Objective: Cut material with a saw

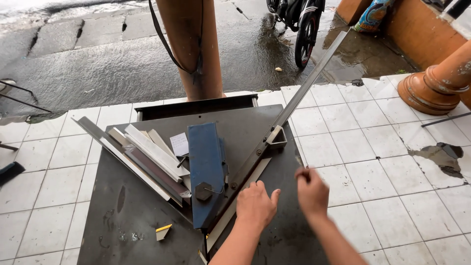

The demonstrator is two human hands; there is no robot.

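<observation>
Aluminium strip, long and pale, lies slanting across the dark metal worktop at lower centre of the frame, running just beside the long grey rail that stretches toward the upper right. The left hand rests palm down on the strip, fingers loosely spread and pressing rather than gripping. The right hand, right of it at lower centre, is curled into a loose fist above the worktop's edge; whether it pinches anything cannot be told. A blue cutter block stands left of the strip, with a stack of pale profile offcuts further left. White floor tiles surround the worktop, and a motorbike wheel shows at the top.
</observation>
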